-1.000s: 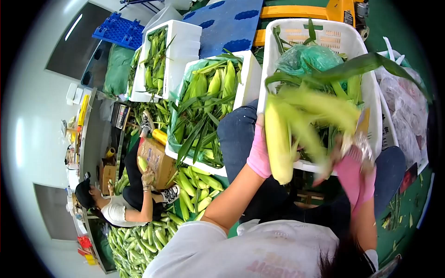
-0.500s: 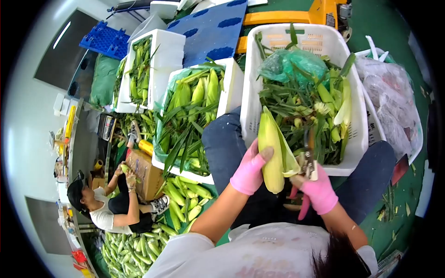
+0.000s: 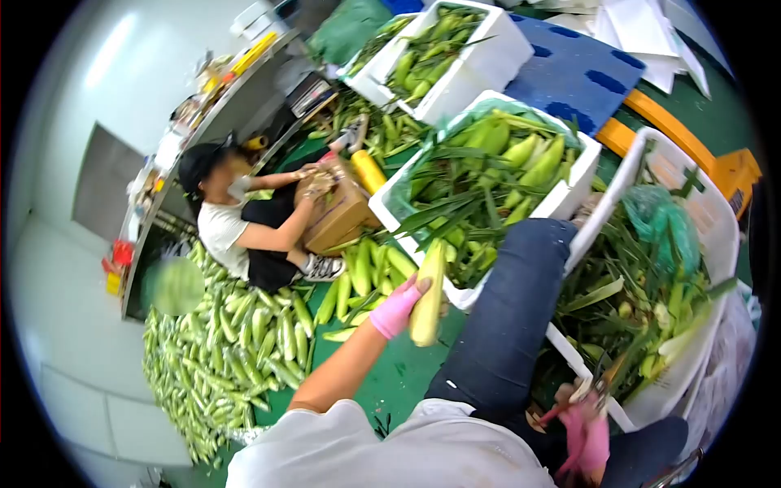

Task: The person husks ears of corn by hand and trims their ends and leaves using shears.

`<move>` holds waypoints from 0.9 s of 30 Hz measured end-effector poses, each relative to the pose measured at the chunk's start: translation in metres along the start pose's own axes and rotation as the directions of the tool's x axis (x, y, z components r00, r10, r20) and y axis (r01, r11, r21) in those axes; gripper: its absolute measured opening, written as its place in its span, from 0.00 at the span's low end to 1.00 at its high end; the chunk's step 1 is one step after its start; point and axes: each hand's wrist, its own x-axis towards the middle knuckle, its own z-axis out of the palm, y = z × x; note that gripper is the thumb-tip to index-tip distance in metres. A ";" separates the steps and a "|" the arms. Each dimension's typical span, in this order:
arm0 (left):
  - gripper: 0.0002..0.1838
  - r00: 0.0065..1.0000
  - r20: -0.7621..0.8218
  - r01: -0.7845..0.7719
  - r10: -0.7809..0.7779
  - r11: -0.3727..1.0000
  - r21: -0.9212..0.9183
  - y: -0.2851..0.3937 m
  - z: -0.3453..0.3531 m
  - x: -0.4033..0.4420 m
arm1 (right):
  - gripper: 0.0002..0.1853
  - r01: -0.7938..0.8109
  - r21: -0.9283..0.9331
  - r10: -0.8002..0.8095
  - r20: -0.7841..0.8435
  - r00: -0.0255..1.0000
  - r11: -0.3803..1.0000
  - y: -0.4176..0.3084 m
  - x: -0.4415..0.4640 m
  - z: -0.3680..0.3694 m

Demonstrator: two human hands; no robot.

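My left hand (image 3: 399, 311), in a pink glove with bare fingertips, is closed around a pale green ear of corn (image 3: 429, 297). The ear is held upright over the green floor, left of my knee. Pruning shears (image 3: 603, 385) with red handles are gripped in my right hand (image 3: 584, 427), also gloved in pink, low beside the near edge of a white plastic crate (image 3: 701, 366). Corn leaves and husks (image 3: 618, 301) fill that crate, with a green plastic bag (image 3: 663, 224) on top.
A foam box of unpeeled corn (image 3: 582, 175) stands ahead, with another foam box (image 3: 488, 53) behind it. Ears of corn (image 3: 370, 272) lie on the floor beside a large heap (image 3: 236, 342). A co-worker (image 3: 236, 220) sits by a cardboard box (image 3: 346, 213).
My view has swung left. My left hand has carried the ear of corn leftward, away from the shears and crate. The ear's loose husk leaf no longer shows. My right hand still holds the shears.
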 end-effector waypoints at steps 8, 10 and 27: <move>0.26 0.869 -0.463 0.433 -0.173 -0.186 0.882 -0.043 -0.192 -0.006 | 0.30 -0.272 0.134 0.285 -0.090 0.954 0.953 0.051 0.000 0.005; 0.15 0.920 -0.270 0.220 0.284 0.196 0.956 0.025 -0.138 0.044 | 0.30 -0.275 0.160 0.293 -0.103 0.950 0.948 0.052 0.007 0.007; 0.32 0.893 -0.352 0.417 0.281 -0.222 0.881 0.157 -0.099 0.291 | 0.34 -0.149 0.309 0.205 -0.155 0.966 0.939 0.057 0.004 -0.004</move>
